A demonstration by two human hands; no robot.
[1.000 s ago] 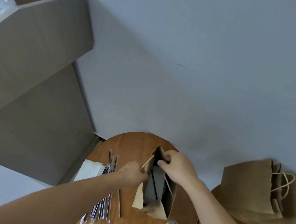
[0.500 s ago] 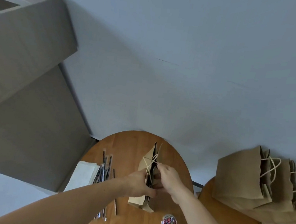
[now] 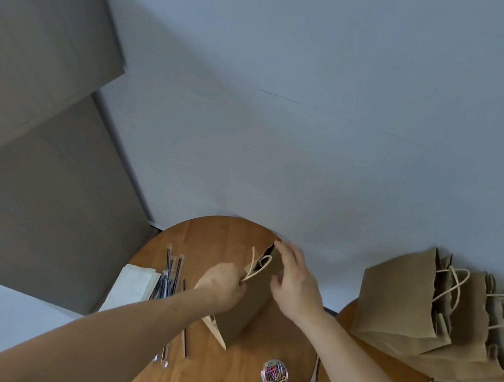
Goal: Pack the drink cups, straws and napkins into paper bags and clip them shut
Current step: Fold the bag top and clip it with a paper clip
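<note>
**Desk:** Where's the bag relative to your hands?

**Operator:** The paper bag [image 3: 247, 308] sits between them on the round tabletop [image 3: 217, 240]. It is tilted, with its long axis running away from me: base toward me, mouth at the far end. My left hand [image 3: 223, 286] is curled around the near-left corner of the mouth, where the rope handles [image 3: 257, 264] loop out. My right hand [image 3: 295, 284] lies along the bag's right wall, fingers spread and mostly straight, index tip touching the far corner of the mouth. It holds nothing.

**Desk:** Mouth closed?

**Operator:** Nearly. I see only a narrow dark slit. I can't see what's inside.

**Desk:** And the clips?

**Operator:** The tub of paper clips [image 3: 274, 374] is toward me, near the tabletop's front edge, just right of the bag's base and apart from it. It lies below my right forearm, so the right hand is nearer. I judge that hand should fetch 1 clip while the left pins the mouth flat.

**Desk:** Anything in the way?

**Operator:** No. The straws [image 3: 170, 275] and napkins [image 3: 133, 287] lie on the left.
</note>
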